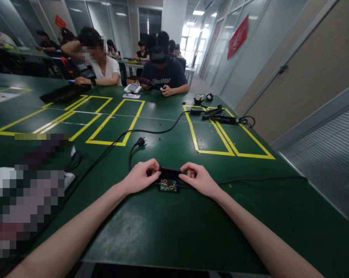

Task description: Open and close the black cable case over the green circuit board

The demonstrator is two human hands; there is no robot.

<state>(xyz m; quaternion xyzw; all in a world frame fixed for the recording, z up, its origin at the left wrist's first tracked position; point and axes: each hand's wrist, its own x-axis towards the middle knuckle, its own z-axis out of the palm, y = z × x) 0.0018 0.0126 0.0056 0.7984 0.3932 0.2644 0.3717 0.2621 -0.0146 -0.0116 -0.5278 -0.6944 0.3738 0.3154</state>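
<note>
A small black box (170, 171) lies on the green table (174, 227) just in front of me, with a little green circuit board (167, 186) showing orange parts against its near side. My left hand (142, 176) pinches the box's left end with curled fingers. My right hand (198, 178) grips its right end the same way. A black cord (261, 178) runs from under my right hand toward the table's right edge. Another black cord ends in a plug (140, 142) lying just beyond the box.
Yellow tape rectangles (116, 121) mark the table. Black tools and cables (220, 116) lie at the far right. A white device (133, 88) and a black tray (64, 93) sit at the far side, where two people are seated. A blurred-out patch covers the near left.
</note>
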